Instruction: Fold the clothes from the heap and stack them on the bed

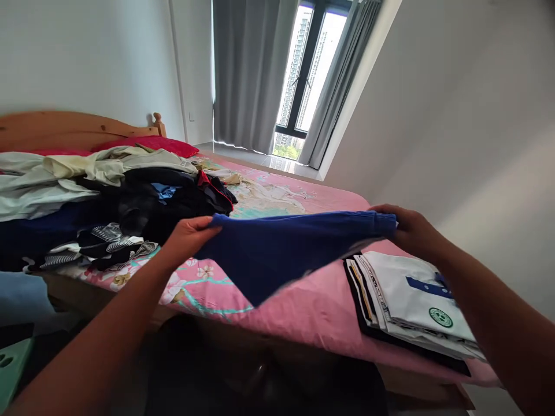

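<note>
I see wooden headboard [73, 132], red pillow [173, 144] near it, grey curtains [251, 75] either side of dark-framed window [305, 69], high-rise [298, 49] outside, wall plate [191, 117] left of curtains. Bottom-left, green object [16, 367], cut off by edge.

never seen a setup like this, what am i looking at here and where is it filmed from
There's no machine here: these are a person's own bare hands. The single picture comes from a camera worn on their head, looking forward and down. The left hand and right hand hold a blue garment stretched between them, its lower part hanging to a point. Below is a pink floral bedsheet. On it, a loose heap of clothes lies to the left, and a stack of folded clothes to the right, topped by a white shirt.
</note>
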The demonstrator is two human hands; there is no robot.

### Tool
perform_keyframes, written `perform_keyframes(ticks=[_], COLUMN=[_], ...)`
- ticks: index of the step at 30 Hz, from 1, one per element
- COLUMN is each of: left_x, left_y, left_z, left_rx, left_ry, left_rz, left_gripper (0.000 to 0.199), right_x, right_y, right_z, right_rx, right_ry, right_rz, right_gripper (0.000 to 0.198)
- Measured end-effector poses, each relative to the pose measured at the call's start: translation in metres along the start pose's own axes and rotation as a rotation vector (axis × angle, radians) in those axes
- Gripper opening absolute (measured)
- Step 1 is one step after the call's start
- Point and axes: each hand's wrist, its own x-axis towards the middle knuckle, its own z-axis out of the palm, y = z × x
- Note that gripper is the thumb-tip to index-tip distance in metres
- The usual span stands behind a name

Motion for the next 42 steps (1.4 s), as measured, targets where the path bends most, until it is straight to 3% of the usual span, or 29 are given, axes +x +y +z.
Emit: perform_keyframes(ticks=[2, 4, 7, 10, 12, 14, 17, 19, 21, 26, 30, 38, 42], left_x=[0.012, 0.011, -0.013, -0.057, -0.087, -0.109, -0.118, -0.110, -0.098, -0.067, -0.046, -0.017, -0.022], left_y=[0.011, 0.000, -0.061, -0.142, -0.183, -0.205, -0.206, -0.198, -0.191, -0.187, -0.193, -0.188, -0.182], left_z=[-0.012, -0.016, -0.006, 0.009, 0.013, 0.010, 0.000, 0.000, 0.008, 0.051, 0.068, 0.036, 0.029], left_rx=[0.124, 0.272, 0.486, 0.661, 0.779, 0.844, 0.846, 0.817, 0.784, 0.809, 0.966, 1.223, 1.303], left_ry=[0.049, 0.039, -0.019, -0.168, -0.230, -0.254, -0.169, -0.111, -0.130, -0.330, -0.357, -0.379, -0.291], left_rz=[0.119, 0.226, 0.313, 0.304, 0.269, 0.268, 0.292, 0.324, 0.367, 0.396, 0.231, -0.055, -0.054], left_gripper=[0.031, 0.028, 0.021, 0.023, 0.023, 0.025, 0.027, 0.025, 0.025, 0.029, 0.036, 0.062, 0.066], right_x=[0.011, 0.009, -0.022, -0.079, -0.121, -0.155, -0.176, -0.171, -0.158, -0.128, -0.124, -0.131, -0.133], right_y=[0.010, 0.026, 0.058, 0.091, 0.107, 0.116, 0.115, 0.109, 0.101, 0.089, 0.088, 0.093, 0.090], right_z=[0.031, 0.069, 0.136, 0.204, 0.239, 0.260, 0.269, 0.267, 0.264, 0.265, 0.271, 0.282, 0.283], right_rx=[0.073, 0.116, 0.094, 0.115, 0.205, 0.345, 0.531, 0.623, 0.675, 0.671, 0.767, 0.905, 1.107], right_ry=[0.177, 0.267, 0.242, 0.057, 0.031, 0.121, 0.230, 0.182, 0.100, -0.039, -0.055, 0.073, 0.095], right_rz=[-0.075, -0.137, -0.112, -0.008, 0.155, 0.392, 0.734, 0.874, 0.943, 1.011, 1.013, 0.992, 1.035], right_gripper=[0.033, 0.030, 0.028, 0.029, 0.034, 0.043, 0.055, 0.053, 0.045, 0.041, 0.040, 0.029, 0.031])
